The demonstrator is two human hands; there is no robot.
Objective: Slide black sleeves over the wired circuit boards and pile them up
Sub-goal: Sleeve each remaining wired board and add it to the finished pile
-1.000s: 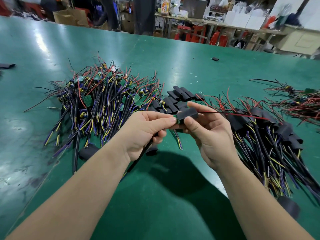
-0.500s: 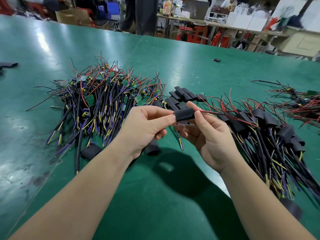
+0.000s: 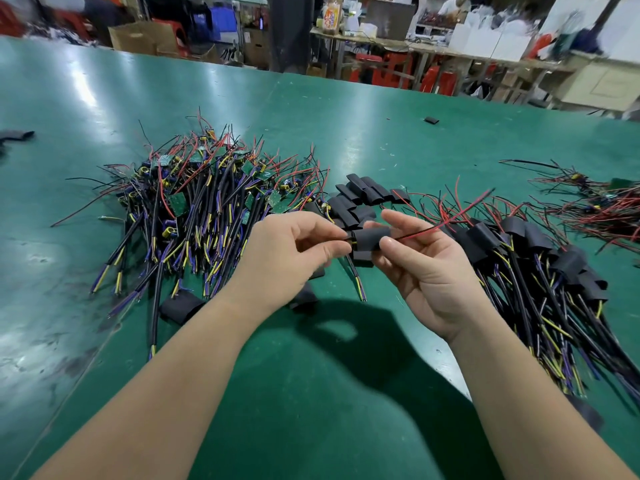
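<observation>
Black sleeve [image 3: 370, 237] pinched in right grip [image 3: 426, 271] | left grip [image 3: 294, 254] pinches its wire end [image 3: 349, 239] | sleeved pile [image 3: 554, 265] at right

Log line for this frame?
step: sleeving | left hand: pinches wires | right hand: holds black sleeve | bare boards: left pile | sleeved boards: right pile

figure: bright, even overhead light fell on the green table [image 3: 346, 109]. white glare streaked its far left surface, and a soft dark shadow lay beneath the left hand [image 3: 294, 251] and right hand [image 3: 426, 271]. wide-angle distortion bowed the table's far edge. the background workbench [image 3: 433, 50] was blurred, the near wired circuit boards [image 3: 194, 216] sharp.
</observation>
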